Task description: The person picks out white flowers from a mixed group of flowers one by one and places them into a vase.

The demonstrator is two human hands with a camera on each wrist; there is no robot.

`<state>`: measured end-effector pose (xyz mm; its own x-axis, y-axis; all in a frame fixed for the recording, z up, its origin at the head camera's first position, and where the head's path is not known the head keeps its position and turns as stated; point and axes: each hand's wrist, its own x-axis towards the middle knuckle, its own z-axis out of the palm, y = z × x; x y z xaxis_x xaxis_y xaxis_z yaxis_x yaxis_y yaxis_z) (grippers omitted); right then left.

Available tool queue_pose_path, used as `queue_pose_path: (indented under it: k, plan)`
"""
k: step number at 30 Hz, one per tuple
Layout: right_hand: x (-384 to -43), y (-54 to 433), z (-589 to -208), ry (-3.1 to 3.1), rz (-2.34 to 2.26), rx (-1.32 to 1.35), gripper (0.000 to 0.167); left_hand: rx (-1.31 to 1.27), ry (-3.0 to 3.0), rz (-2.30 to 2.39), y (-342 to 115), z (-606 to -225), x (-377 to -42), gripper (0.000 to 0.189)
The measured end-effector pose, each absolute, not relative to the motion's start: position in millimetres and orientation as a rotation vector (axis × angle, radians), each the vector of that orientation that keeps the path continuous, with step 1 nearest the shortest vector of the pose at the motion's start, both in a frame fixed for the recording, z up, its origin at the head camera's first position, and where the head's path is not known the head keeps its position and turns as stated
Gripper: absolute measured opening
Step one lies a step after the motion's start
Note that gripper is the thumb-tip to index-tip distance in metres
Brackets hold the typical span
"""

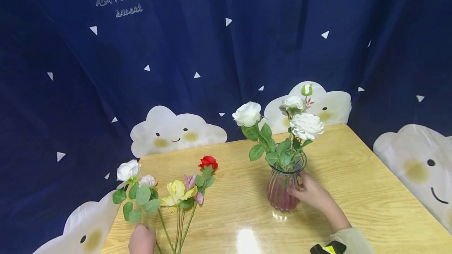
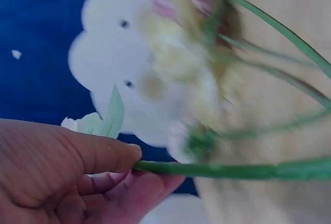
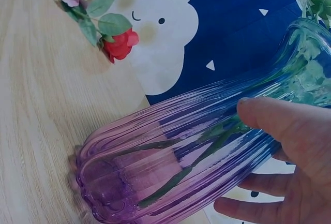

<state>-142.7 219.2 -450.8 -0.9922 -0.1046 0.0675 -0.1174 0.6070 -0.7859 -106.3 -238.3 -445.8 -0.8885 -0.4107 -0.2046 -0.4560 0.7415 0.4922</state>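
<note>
My left hand (image 1: 142, 239) pinches a green stem (image 2: 232, 170) between thumb and fingers, at the table's lower left. Above that hand in the head view are round green leaves (image 1: 143, 195) and a white rose (image 1: 128, 170); which bloom belongs to the pinched stem I cannot tell. My right hand (image 1: 310, 193) grips the right side of a ribbed pink-purple glass vase (image 1: 277, 191), thumb across its near side. The vase stands upright on the table, holding stems (image 3: 178, 182) with white flowers (image 1: 306, 126) and green leaves.
Beside the left hand, a yellow flower (image 1: 176, 193), a pinkish-purple flower (image 1: 190, 181) and a red rose (image 1: 208, 162) lie on the wooden table (image 1: 233, 191). Behind the table hangs a dark blue curtain (image 1: 197, 42), with white cloud shapes (image 1: 173, 128) along the edge.
</note>
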Motion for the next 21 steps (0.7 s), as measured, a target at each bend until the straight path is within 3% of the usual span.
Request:
queue_pose_path:
  k: [5,10,21]
  plan:
    - [-142.3,219.1,-450.8,-2.807,1.364,0.191,0.079,-0.634,3.11,0.967,-215.4,-420.9,-122.8,0.01]
    - [-141.3,220.6,-450.2,-2.814,1.37,0.179,0.08,-0.474,3.259,1.069,-184.9,-388.4,-138.3,0.02]
    - [-140.6,217.1,-449.5,-2.801,1.378,0.185,0.077,-0.019,3.363,1.253,-118.1,-329.6,-161.5,0.014]
